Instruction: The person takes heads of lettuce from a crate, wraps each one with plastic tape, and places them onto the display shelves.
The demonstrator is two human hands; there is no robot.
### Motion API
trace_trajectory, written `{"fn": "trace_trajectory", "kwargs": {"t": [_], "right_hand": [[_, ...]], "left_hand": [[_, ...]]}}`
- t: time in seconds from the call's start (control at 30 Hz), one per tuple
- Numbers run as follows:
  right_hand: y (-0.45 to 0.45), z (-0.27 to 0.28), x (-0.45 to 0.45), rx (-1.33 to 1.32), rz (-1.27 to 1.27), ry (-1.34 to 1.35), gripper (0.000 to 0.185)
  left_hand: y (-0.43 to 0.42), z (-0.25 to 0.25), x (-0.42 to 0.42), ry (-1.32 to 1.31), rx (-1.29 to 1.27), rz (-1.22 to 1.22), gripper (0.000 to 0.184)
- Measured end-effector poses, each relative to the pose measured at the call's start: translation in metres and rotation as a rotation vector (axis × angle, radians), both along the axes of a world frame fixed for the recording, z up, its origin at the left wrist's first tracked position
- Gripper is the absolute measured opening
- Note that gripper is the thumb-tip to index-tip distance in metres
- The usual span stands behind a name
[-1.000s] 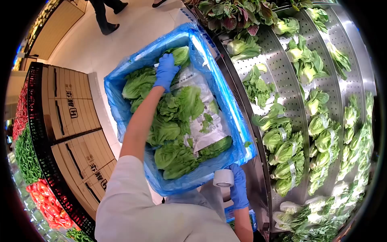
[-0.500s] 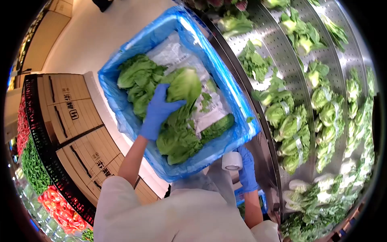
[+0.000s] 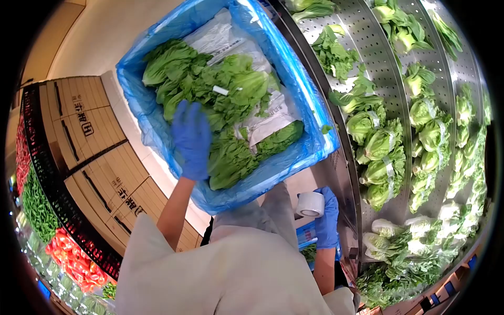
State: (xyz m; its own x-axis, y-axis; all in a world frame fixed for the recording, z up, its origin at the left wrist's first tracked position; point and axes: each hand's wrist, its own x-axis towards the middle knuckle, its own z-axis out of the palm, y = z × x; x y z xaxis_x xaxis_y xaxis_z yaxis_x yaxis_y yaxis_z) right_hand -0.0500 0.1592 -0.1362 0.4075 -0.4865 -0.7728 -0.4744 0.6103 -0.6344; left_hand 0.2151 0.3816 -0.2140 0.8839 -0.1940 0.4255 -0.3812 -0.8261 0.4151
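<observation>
My left hand (image 3: 191,142), in a blue glove, is over the near left part of a crate (image 3: 134,102) lined with blue plastic. Its fingers are stretched out, slightly blurred, and hold nothing; whether they touch the leaves is unclear. Leafy green lettuce (image 3: 239,86) fills much of the crate, on printed white plastic bags (image 3: 226,39). Lying on the lettuce is a small white strip (image 3: 220,90). My right hand (image 3: 326,223), also gloved in blue, is low beside the crate's near right corner, closed on a roll of white tape (image 3: 311,205).
On the right, a perforated metal shelf (image 3: 373,68) rises in tiers with taped lettuce heads (image 3: 382,142) and other greens. Cardboard-coloured panels (image 3: 100,136) stand at left beside red peppers (image 3: 76,262) and green chillies (image 3: 39,202). Another blue-lined container (image 3: 307,236) sits below my right hand.
My left hand has let go of the lettuce head and drawn back left and toward me. The white strip now shows on the leaves. The right hand still holds the tape.
</observation>
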Motion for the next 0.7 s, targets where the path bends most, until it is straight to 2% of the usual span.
{"fn": "trace_trajectory", "kwargs": {"t": [0.03, 0.1, 0.13, 0.2, 0.23, 0.27, 0.3, 0.37, 0.4, 0.43, 0.47, 0.5, 0.57, 0.6, 0.67, 0.7], "right_hand": [[0.002, -0.001, 0.001, 0.01, 0.008, -0.002, 0.02], [0.004, -0.003, 0.008, -0.103, 0.109, -0.045, 0.02], [0.007, -0.001, 0.015, -0.092, 0.119, -0.047, 0.02], [0.016, 0.001, 0.032, -0.154, 0.125, -0.027, 0.016], [0.018, -0.001, 0.036, -0.149, 0.131, -0.031, 0.016], [0.02, -0.003, 0.038, -0.122, 0.128, -0.07, 0.016], [0.022, -0.004, 0.039, -0.095, 0.125, -0.108, 0.016], [0.03, 0.0, 0.042, -0.079, 0.101, -0.134, 0.016], [0.033, 0.002, 0.043, -0.065, 0.07, -0.16, 0.016], [0.033, 0.001, 0.043, -0.066, 0.076, -0.163, 0.016], [0.031, -0.001, 0.043, -0.093, 0.173, -0.178, 0.017], [0.03, -0.001, 0.043, -0.123, 0.271, -0.195, 0.017], [0.034, 0.004, 0.049, -0.077, 0.238, -0.178, 0.018], [0.036, 0.007, 0.051, -0.027, 0.2, -0.153, 0.018], [0.037, 0.003, 0.052, -0.013, 0.184, -0.155, 0.018], [0.039, 0.001, 0.052, 0.01, 0.163, -0.152, 0.019]], "left_hand": [[0.026, -0.001, 0.001, -0.002, 0.01, 0.008, 0.031], [0.071, -0.015, -0.006, 0.345, -0.163, 0.213, 0.023], [0.082, -0.027, -0.022, 0.342, -0.155, 0.225, 0.023], [0.1, -0.056, -0.054, 0.186, 0.338, 0.159, 0.019], [0.091, -0.058, -0.066, 0.058, 0.402, 0.081, 0.021], [0.081, -0.031, -0.074, 0.473, 0.134, -0.068, 0.034], [0.076, -0.023, -0.081, 0.473, 0.134, -0.06, 0.034], [0.066, -0.015, -0.093, 0.816, 0.499, -0.029, 0.055], [0.061, -0.016, -0.097, 0.817, 0.496, -0.022, 0.055], [0.056, -0.019, -0.1, 0.665, 0.482, 0.004, 0.067], [0.053, -0.022, -0.103, 0.513, 0.467, 0.029, 0.079], [0.049, -0.024, -0.104, 0.512, 0.462, 0.037, 0.079], [0.043, -0.028, -0.095, 0.957, 0.24, 0.224, 0.08], [0.044, -0.026, -0.09, 0.952, 0.232, 0.224, 0.08], [0.055, -0.022, -0.078, 1.247, -0.316, 0.402, 0.077], [0.064, -0.03, -0.073, 1.247, -0.317, 0.402, 0.077]]}}
